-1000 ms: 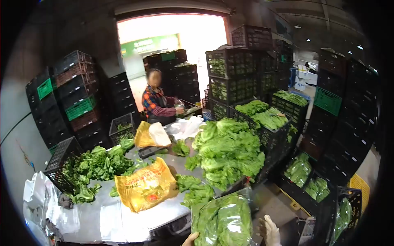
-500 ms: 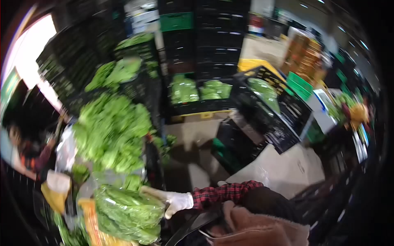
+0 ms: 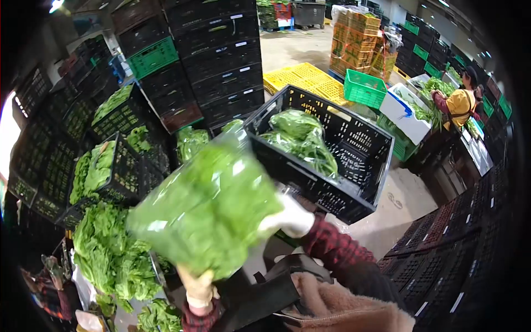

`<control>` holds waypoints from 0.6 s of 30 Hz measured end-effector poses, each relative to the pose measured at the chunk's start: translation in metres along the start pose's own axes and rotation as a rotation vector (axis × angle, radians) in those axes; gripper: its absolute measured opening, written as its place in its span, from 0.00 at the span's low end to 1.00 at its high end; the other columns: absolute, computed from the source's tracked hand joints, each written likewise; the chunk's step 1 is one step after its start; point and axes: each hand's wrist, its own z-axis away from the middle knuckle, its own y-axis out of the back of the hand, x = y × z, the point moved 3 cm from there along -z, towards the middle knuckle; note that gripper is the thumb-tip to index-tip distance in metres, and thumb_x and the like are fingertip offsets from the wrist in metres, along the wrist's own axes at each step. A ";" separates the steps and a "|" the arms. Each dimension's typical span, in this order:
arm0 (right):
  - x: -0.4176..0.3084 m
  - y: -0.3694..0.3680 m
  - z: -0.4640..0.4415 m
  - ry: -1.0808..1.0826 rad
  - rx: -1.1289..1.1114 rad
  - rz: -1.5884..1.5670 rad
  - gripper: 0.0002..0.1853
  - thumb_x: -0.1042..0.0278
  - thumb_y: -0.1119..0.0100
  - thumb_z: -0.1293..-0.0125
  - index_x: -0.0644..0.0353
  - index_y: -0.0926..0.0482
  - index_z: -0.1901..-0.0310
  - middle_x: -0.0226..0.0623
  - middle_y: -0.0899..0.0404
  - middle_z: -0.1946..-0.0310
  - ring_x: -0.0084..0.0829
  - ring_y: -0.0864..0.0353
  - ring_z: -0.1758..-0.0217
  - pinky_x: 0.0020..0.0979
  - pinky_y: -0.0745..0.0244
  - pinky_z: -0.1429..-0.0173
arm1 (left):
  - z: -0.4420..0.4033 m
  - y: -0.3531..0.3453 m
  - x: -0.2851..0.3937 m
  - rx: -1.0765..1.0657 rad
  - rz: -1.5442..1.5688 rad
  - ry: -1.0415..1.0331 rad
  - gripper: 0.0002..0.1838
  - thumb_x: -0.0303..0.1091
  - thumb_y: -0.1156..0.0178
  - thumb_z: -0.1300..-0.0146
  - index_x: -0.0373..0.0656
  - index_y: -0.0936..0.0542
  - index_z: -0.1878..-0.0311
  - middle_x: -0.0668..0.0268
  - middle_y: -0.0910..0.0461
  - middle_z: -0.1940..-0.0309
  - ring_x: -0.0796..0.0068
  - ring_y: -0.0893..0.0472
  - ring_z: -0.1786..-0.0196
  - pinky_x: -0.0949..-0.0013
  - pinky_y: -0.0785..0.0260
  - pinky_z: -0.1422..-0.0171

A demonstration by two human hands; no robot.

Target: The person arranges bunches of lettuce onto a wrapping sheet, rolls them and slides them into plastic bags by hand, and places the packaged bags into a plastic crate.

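A large clear bag of green lettuce [image 3: 207,207] is held up in front of me, somewhat blurred. My left hand [image 3: 197,289], in a pale glove, grips its lower edge. At its right side my right hand [image 3: 290,217], in a white glove, is closed on the bag, its fingertips partly hidden. Just beyond stands a black crate [image 3: 359,202], tilted, with a bagged lettuce [image 3: 303,138] lying in its left part. Loose lettuce [image 3: 113,252] is heaped at the lower left.
Stacked black crates [image 3: 221,61] rise behind. A yellow pallet [image 3: 307,80] and a green crate [image 3: 365,89] stand beyond the black crate. At the right, a person [image 3: 462,102] handles greens near white boxes [image 3: 404,113]. Crates of lettuce [image 3: 99,171] stand at the left.
The view has swung right from the table to the black crate. The bagged lettuce has been lifted off the table area and brought near the crate, with both hands on it.
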 end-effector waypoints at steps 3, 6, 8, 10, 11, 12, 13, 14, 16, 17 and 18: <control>-0.072 0.101 0.035 0.301 0.274 -0.038 0.37 0.58 0.32 0.41 0.63 0.33 0.31 0.38 0.21 0.44 0.31 0.20 0.46 0.35 0.23 0.43 | -0.083 -0.091 -0.016 -0.463 -0.204 0.026 0.61 0.46 0.23 0.49 0.40 0.53 0.21 0.53 0.43 0.25 0.53 0.41 0.23 0.52 0.45 0.22; -0.140 0.216 0.094 0.462 0.539 0.241 0.44 0.50 0.27 0.45 0.64 0.32 0.31 0.39 0.21 0.41 0.31 0.20 0.45 0.33 0.23 0.43 | -0.125 -0.201 -0.037 -0.657 -0.437 -0.105 0.62 0.52 0.24 0.48 0.41 0.54 0.19 0.48 0.53 0.20 0.47 0.52 0.18 0.47 0.53 0.19; -0.178 0.284 0.127 0.466 0.601 0.395 0.40 0.56 0.26 0.45 0.65 0.29 0.33 0.37 0.20 0.43 0.30 0.19 0.46 0.32 0.24 0.42 | -0.131 -0.246 -0.102 -0.843 -0.974 -0.456 0.57 0.55 0.27 0.45 0.44 0.49 0.20 0.50 0.51 0.20 0.45 0.50 0.19 0.43 0.59 0.18; -0.204 0.319 0.129 0.412 0.632 0.438 0.37 0.60 0.27 0.44 0.64 0.29 0.33 0.37 0.19 0.44 0.29 0.19 0.46 0.31 0.25 0.41 | -0.137 -0.290 -0.122 -0.981 -1.066 -0.542 0.53 0.55 0.29 0.44 0.46 0.44 0.21 0.53 0.47 0.21 0.46 0.46 0.21 0.41 0.59 0.18; -0.212 0.336 0.128 0.366 0.674 0.473 0.35 0.63 0.28 0.43 0.64 0.28 0.33 0.37 0.18 0.45 0.29 0.20 0.46 0.30 0.26 0.41 | -0.138 -0.307 -0.133 -1.137 -1.159 -0.634 0.49 0.55 0.30 0.43 0.48 0.40 0.22 0.56 0.43 0.23 0.47 0.43 0.22 0.39 0.59 0.19; -0.214 0.363 0.124 0.361 0.668 0.469 0.35 0.63 0.28 0.43 0.64 0.28 0.33 0.37 0.18 0.45 0.29 0.20 0.46 0.30 0.26 0.41 | -0.142 -0.316 -0.148 -1.134 -1.164 -0.625 0.49 0.55 0.30 0.43 0.48 0.40 0.22 0.56 0.43 0.23 0.47 0.43 0.22 0.39 0.59 0.19; -0.202 0.402 0.113 0.207 0.707 0.561 0.35 0.63 0.29 0.42 0.65 0.28 0.33 0.38 0.19 0.45 0.29 0.21 0.43 0.30 0.28 0.38 | -0.142 -0.321 -0.170 -1.144 -1.149 -0.619 0.46 0.53 0.31 0.43 0.50 0.37 0.24 0.58 0.39 0.25 0.50 0.40 0.23 0.39 0.58 0.19; -0.183 0.437 0.100 0.050 0.742 0.652 0.35 0.64 0.30 0.41 0.65 0.28 0.33 0.38 0.19 0.44 0.28 0.23 0.41 0.30 0.29 0.36 | -0.140 -0.325 -0.190 -1.155 -1.135 -0.614 0.43 0.52 0.31 0.43 0.52 0.35 0.25 0.61 0.36 0.27 0.52 0.38 0.25 0.39 0.57 0.20; -0.132 0.489 0.057 0.096 0.672 0.763 0.33 0.63 0.29 0.40 0.66 0.26 0.34 0.40 0.19 0.43 0.31 0.22 0.41 0.31 0.29 0.36 | -0.139 -0.330 -0.204 -1.162 -1.126 -0.600 0.40 0.51 0.32 0.43 0.54 0.32 0.27 0.63 0.32 0.29 0.55 0.36 0.26 0.39 0.56 0.20; -0.090 0.524 0.040 0.075 0.743 0.730 0.33 0.62 0.29 0.40 0.67 0.26 0.35 0.42 0.19 0.43 0.32 0.21 0.42 0.32 0.29 0.37 | -0.139 -0.332 -0.204 -1.187 -1.137 -0.547 0.38 0.49 0.32 0.42 0.55 0.30 0.28 0.65 0.30 0.31 0.57 0.34 0.27 0.40 0.55 0.20; -0.061 0.546 0.028 0.055 0.812 0.695 0.33 0.60 0.29 0.40 0.67 0.26 0.36 0.44 0.19 0.43 0.34 0.21 0.43 0.33 0.28 0.38 | -0.141 -0.332 -0.205 -1.209 -1.149 -0.493 0.35 0.48 0.33 0.41 0.55 0.29 0.29 0.66 0.28 0.33 0.58 0.33 0.28 0.42 0.54 0.21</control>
